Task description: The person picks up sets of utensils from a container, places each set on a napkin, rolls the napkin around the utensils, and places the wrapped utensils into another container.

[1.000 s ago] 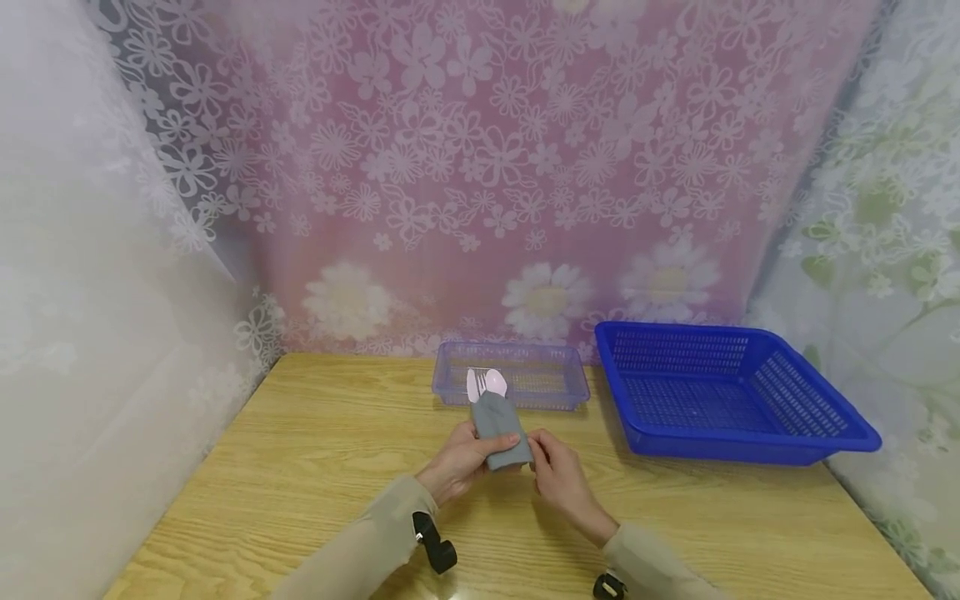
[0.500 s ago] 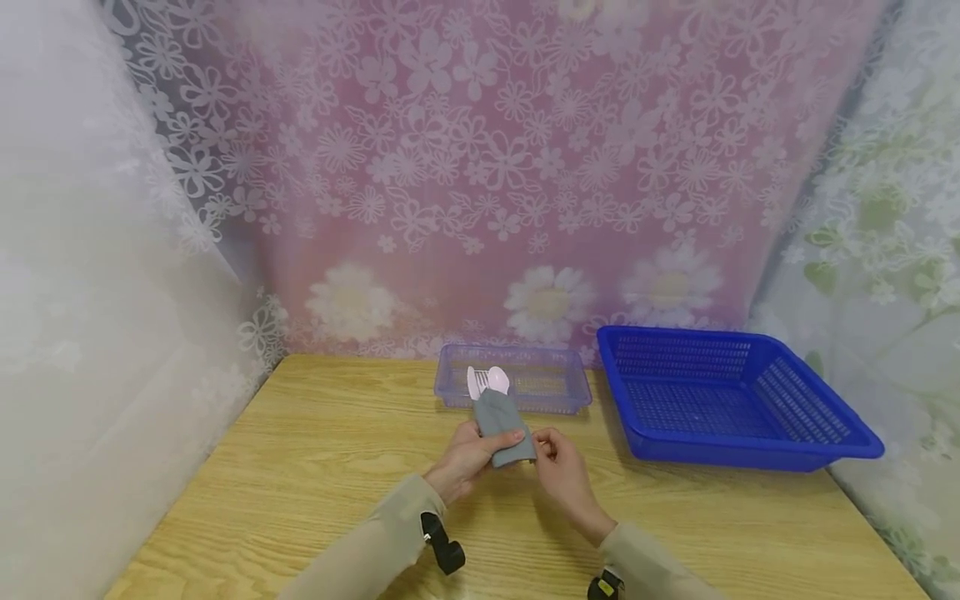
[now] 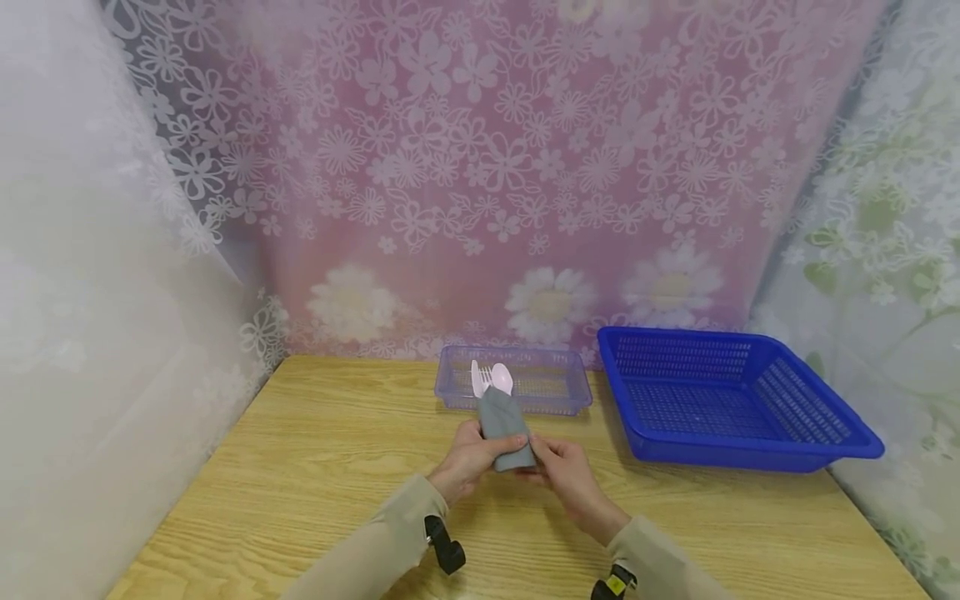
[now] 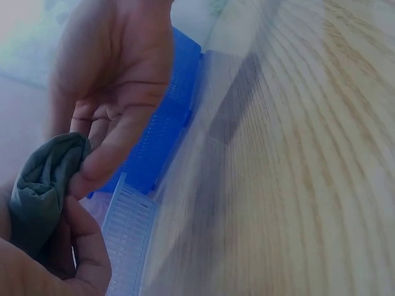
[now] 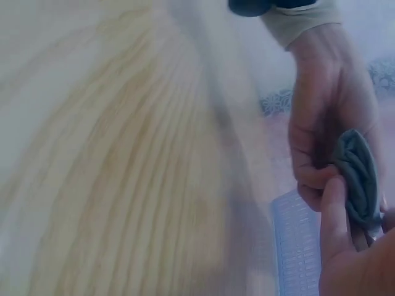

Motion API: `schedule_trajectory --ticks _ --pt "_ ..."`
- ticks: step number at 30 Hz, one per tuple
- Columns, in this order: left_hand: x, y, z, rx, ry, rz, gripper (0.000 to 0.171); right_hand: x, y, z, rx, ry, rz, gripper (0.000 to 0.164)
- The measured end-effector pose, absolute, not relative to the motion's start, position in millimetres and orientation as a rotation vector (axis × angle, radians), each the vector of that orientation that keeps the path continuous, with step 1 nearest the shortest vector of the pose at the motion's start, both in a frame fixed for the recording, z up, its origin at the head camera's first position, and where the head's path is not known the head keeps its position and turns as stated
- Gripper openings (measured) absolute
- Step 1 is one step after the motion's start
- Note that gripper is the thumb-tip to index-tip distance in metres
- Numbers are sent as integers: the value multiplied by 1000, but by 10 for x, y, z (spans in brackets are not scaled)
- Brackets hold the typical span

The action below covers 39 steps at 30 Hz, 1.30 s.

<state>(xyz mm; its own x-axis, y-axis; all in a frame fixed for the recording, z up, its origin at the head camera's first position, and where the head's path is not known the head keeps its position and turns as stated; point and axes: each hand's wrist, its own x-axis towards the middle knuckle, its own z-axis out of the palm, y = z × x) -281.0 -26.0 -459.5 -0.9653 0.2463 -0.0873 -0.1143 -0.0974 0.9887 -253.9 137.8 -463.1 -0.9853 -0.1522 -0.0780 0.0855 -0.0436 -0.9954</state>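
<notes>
A grey cloth napkin (image 3: 504, 423) is wrapped round the lower part of a pale pink knife (image 3: 476, 379), fork (image 3: 486, 377) and spoon (image 3: 502, 379). Their heads stick out at its far end. My left hand (image 3: 467, 461) grips the bundle from the left, thumb across the top and fingers underneath. At the near right edge, my right hand (image 3: 576, 482) pinches the cloth. Gathered folds show at the napkin's near end (image 4: 40, 191) in the left wrist view. Both hands' fingertips meet beside the cloth (image 5: 358, 179) in the right wrist view. The handles are hidden.
Behind the bundle stands a clear purple-tinted plastic basket (image 3: 547, 404). A large blue basket (image 3: 720, 446) sits to its right on the wooden table (image 3: 322, 467). Floral curtains (image 3: 450, 208) hang along the back and both sides.
The wrapped cutlery has shifted slightly right and stands a little straighter. My right hand's fingers have extended and moved in along the napkin's near right edge. My left hand keeps its grip.
</notes>
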Motion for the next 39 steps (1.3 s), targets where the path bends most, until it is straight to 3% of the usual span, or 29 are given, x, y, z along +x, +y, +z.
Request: schedule_trajectory --ticks 10,17,23,39 --pt "-2819 -284 -4619 159 1975 2119 52 -2526 1448 -4558 -163 1968 -2097 47" --pt "-2858 -314 -4666 267 1902 2076 46 -2509 1415 -4553 6 2138 -2121 37" --pt "-2869 -331 -4672 299 1848 2084 40 -2500 1417 -4577 152 2269 -2055 39" --pt "-2854 -312 -4667 292 1751 2166 41 -2520 1403 -4641 125 2196 -2185 35"
